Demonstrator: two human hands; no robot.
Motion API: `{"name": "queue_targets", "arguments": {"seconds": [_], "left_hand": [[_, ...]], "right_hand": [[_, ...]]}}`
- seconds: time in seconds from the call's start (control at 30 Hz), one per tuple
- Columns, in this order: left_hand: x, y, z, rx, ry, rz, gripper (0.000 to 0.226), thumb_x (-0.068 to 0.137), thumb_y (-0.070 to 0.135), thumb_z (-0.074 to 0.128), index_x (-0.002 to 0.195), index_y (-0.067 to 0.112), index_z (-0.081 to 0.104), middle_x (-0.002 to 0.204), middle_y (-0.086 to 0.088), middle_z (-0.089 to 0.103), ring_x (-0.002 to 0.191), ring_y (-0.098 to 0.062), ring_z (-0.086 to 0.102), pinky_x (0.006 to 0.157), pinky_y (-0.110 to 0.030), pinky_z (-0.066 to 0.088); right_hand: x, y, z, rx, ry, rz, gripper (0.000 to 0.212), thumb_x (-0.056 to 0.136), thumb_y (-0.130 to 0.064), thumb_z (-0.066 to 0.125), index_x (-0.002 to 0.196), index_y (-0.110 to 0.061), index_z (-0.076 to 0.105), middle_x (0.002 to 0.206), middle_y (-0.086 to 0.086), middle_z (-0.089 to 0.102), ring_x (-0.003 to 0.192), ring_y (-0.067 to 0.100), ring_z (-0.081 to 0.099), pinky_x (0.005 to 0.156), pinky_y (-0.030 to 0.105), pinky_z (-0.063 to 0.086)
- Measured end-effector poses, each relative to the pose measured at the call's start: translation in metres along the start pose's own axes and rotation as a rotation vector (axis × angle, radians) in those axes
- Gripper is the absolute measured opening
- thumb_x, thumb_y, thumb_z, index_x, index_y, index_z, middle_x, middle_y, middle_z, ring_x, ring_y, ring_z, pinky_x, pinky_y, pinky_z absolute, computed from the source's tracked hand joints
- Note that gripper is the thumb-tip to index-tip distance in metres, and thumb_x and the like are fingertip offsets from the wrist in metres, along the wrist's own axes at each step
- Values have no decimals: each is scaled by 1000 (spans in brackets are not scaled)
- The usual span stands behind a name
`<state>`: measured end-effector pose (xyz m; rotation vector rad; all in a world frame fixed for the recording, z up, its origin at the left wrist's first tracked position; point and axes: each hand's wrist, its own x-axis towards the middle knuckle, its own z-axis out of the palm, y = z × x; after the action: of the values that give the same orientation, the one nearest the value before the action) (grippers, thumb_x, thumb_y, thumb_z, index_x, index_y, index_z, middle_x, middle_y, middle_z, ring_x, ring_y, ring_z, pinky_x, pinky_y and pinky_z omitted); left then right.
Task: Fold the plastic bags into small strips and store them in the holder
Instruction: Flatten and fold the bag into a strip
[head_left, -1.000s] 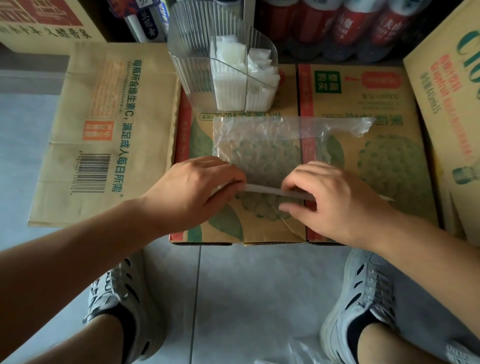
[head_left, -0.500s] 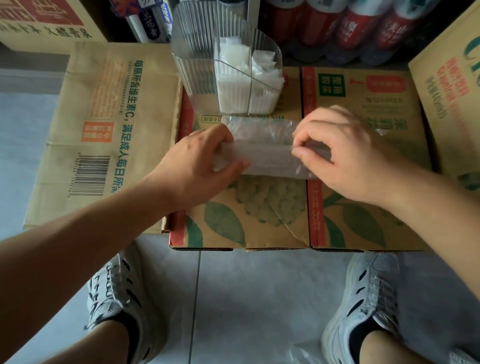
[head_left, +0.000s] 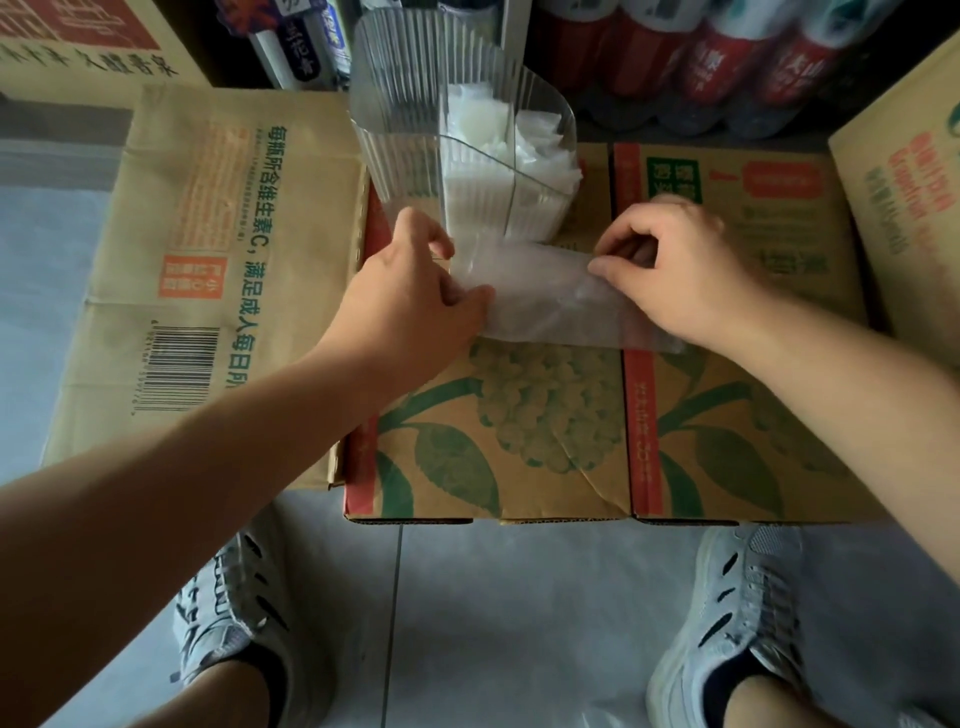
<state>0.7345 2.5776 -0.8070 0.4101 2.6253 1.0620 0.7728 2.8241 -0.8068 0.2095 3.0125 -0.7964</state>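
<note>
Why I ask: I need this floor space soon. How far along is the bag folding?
Done: folded bags fill two compartments of the clear holder. In hand: the left hand and right hand pinch the ends of one plastic bag, folded into a wide band on the cardboard box. Left: narrower folds, then stowing it; the holder's large left compartment looks empty.

A translucent, crinkled plastic bag (head_left: 545, 299) lies folded into a wide flat band across the top of a printed cardboard box (head_left: 545, 441), running left to right and slanting slightly down to the right. The left hand (head_left: 415, 306) pinches its left end and the right hand (head_left: 685, 270) pinches its upper right edge. Just behind the bag, touching its far edge, stands the holder (head_left: 410, 104), a clear ribbed plastic container with an inner divider. Its right compartments are packed with upright white folded bags (head_left: 483, 171).
</note>
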Motion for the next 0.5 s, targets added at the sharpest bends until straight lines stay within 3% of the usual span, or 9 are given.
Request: {"name": "queue_targets", "arguments": {"seconds": [0.13,0.23,0.3,0.4,0.5], "left_hand": [[-10,2,0,84,37,59,46,90,27,71,124,19,40,81,7,67,69,-6,60,60,-29,45],[-16,1,-2,162,43,140,60,88,20,71,137,18,36,113,-1,58,83,-21,62,67,-34,47],[-22,2,0,322,71,241,67,84,20,75,140,16,39,125,-11,49,101,-29,58,79,-42,52],[-26,7,4,539,98,475,65,84,24,71,143,13,47,145,-20,43,132,-37,42,106,-52,38],[-21,5,9,588,-64,678,59,97,30,52,152,11,43,161,-19,34,152,-34,25,123,-51,19]], "right_hand": [[5,0,2,33,6,14,6,88,-29,77,88,-27,72,87,-15,61,77,5,57,66,18,42],[6,-1,1,51,-5,11,5,87,-31,78,87,-27,74,88,-13,65,79,7,59,71,28,48],[5,-3,1,44,-13,0,4,88,-31,77,87,-30,74,93,-9,65,85,11,59,75,30,48],[4,-5,3,48,-21,-23,8,86,-34,78,82,-37,71,94,-6,65,89,15,61,81,36,52],[2,-6,2,66,-44,-53,8,85,-33,80,83,-37,73,91,-6,62,87,17,61,82,41,53]]}}
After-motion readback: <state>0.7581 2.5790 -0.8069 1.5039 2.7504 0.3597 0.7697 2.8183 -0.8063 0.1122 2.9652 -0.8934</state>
